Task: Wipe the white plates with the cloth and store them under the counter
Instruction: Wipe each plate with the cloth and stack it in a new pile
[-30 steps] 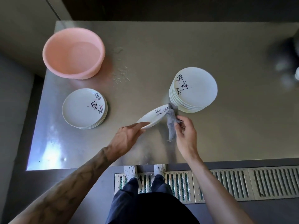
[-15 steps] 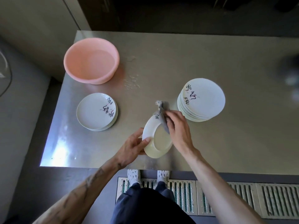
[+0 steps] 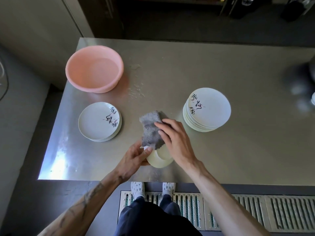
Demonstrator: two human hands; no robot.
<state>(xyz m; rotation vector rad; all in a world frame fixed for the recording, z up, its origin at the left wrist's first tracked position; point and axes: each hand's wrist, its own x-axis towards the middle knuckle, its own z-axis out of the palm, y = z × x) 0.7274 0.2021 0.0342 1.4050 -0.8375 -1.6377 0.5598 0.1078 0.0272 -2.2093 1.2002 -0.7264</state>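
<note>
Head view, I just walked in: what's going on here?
A person is wiping a white plate over the steel counter. The left hand grips its rim while the right hand presses a grey cloth against it. A taller plate stack sits to the right, a shorter stack to the left near a pink basin.

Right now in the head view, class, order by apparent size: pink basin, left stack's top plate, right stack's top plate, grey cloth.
1. pink basin
2. left stack's top plate and right stack's top plate, alike; unranked
3. grey cloth
</note>
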